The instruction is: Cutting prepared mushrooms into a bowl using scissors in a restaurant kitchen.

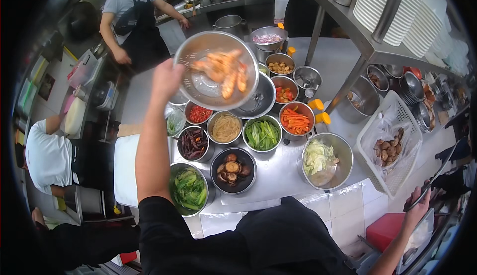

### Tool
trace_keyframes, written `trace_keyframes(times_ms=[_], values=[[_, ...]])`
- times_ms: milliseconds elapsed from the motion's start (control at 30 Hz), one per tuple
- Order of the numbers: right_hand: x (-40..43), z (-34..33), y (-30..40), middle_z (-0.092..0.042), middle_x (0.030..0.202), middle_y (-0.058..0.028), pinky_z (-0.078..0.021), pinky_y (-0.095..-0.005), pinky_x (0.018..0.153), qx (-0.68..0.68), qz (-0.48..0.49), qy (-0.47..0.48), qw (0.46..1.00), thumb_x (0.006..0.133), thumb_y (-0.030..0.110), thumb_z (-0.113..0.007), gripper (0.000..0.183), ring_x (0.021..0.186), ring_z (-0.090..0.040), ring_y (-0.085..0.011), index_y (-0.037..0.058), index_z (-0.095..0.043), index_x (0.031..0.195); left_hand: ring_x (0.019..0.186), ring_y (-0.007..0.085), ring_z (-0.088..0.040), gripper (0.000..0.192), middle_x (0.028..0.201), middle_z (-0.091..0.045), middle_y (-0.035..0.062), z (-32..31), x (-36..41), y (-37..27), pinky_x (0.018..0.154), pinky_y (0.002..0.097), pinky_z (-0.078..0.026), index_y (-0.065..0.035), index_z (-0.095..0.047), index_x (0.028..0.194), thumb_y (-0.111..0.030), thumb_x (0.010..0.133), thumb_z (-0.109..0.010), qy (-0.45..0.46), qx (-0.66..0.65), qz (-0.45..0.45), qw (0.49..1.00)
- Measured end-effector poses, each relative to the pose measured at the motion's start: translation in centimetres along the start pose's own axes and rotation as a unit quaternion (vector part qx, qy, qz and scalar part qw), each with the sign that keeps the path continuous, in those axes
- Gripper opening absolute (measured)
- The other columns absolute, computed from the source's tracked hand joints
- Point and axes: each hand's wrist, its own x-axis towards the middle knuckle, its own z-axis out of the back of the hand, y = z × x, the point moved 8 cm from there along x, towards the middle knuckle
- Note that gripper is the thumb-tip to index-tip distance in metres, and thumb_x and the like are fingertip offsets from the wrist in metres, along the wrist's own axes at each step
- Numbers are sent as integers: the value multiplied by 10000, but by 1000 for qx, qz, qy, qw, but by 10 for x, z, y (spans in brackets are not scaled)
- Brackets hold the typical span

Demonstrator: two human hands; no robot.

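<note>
My left hand (pixel 167 81) grips the rim of a perforated metal bowl (pixel 179 47), raised over the table and tilted towards me. In it lie orange-coloured food pieces (pixel 220 70), too blurred to name surely. Below and partly hidden by it is a second metal bowl (pixel 262 107). Far off to the right side, my right hand (pixel 417 202) is closed round the dark handle of a long knife-like tool (pixel 443 163), pointing up and away. Nearest below the raised bowl stand pots of chopped red chilli (pixel 200 114), pale shreds (pixel 225 127) and cut green vegetable (pixel 262 133).
Pots of dried chillies (pixel 192 143), mushrooms (pixel 231 172), leafy greens (pixel 189 191), cabbage (pixel 318 157) and carrot strips (pixel 296 120) stand on the steel table (pixel 275 174). A shelf post (pixel 346 85) and a plastic basket (pixel 389 144) are at right. Two people (pixel 138 25) (pixel 50 155) stand at left.
</note>
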Motion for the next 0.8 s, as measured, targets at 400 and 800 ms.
trace_keyframes(times_ms=[400,800], values=[[-12,-13,-1,-509,703,52,-351,-177,474,9,-5,18,1000,976,177,-646,526,538,-465,-21,84,-454,1457,1000,365,-627,107,1178,-635,154,-13,-72,-138,857,419,-525,20,-601,850,-5,754,-643,-132,111,-390,904],[-13,-23,5,-482,711,66,-330,-174,476,3,20,28,999,974,199,-656,557,546,-436,-13,99,-438,1477,939,326,-645,209,1070,-657,189,50,-37,17,843,399,-508,30,-659,986,-60,807,-598,-235,-25,-168,957]])
